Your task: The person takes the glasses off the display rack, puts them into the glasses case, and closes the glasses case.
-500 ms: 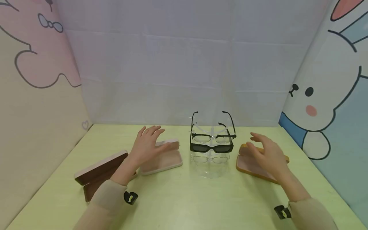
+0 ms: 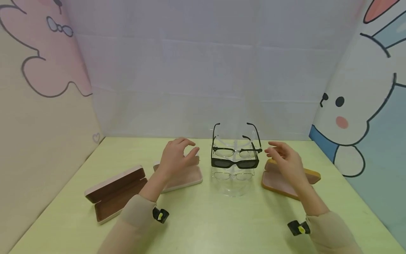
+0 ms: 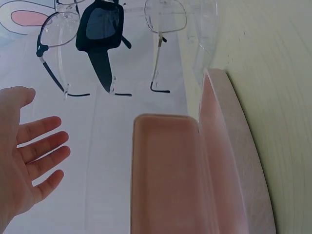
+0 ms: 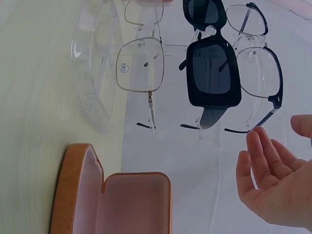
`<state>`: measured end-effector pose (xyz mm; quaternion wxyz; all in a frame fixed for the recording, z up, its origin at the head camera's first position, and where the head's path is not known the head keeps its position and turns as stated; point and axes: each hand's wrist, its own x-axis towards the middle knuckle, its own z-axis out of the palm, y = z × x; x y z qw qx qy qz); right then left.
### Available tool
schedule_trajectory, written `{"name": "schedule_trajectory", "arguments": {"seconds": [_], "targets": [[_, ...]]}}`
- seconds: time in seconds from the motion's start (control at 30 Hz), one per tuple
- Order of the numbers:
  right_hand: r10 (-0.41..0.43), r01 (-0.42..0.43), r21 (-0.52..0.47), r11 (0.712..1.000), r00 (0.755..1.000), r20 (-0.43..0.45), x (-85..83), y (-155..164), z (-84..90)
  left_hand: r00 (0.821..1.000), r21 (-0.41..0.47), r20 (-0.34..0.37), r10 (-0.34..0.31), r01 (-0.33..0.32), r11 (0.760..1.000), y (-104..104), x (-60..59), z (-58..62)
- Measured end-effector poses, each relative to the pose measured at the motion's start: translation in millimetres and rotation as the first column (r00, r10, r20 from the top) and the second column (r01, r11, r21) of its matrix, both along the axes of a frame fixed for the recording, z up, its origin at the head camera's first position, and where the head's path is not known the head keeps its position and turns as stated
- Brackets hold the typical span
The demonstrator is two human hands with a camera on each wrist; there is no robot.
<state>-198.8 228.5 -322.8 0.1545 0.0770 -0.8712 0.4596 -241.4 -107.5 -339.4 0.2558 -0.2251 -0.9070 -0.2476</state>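
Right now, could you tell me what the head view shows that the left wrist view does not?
Only the head view shows the right hand, the orange case and the brown case. Only the left wrist view shows the pink case's hollow from close up. Both show the left hand, open, and three glasses on the clear stand.

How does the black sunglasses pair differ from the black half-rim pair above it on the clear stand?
The thick black sunglasses have dark lenses; the black half-rim glasses have clear lenses. The sunglasses' frame is chunky all round, while the half-rim pair is thin, black along the brow only. The sunglasses sit one tier lower. Both rest unfolded on the clear acrylic stand, untouched by either hand.
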Motion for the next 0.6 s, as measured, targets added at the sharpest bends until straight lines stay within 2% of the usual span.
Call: {"name": "schedule_trajectory", "arguments": {"seconds": [0.17, 0.4, 0.6], "targets": [[0.045, -0.045, -0.142, 0.989, 0.999, -0.007, -4.1, -5, -0.4, 0.999, 0.07, 0.031, -0.024, 0.022, 0.997, 15, 2.4, 2.6], [0.063, -0.062, -0.274, 0.96, 0.998, -0.007, -5.7, -16, 3.0, 0.999, 0.172, 0.011, -0.046, 0.043, 0.984, 31, 2.8, -2.8], [0.067, -0.061, -0.371, 0.926, 0.998, 0.004, -6.3, -22, 2.6, 0.996, 0.241, 0.065, -0.063, 0.045, 0.969, 45, 7.0, -2.0]]}}
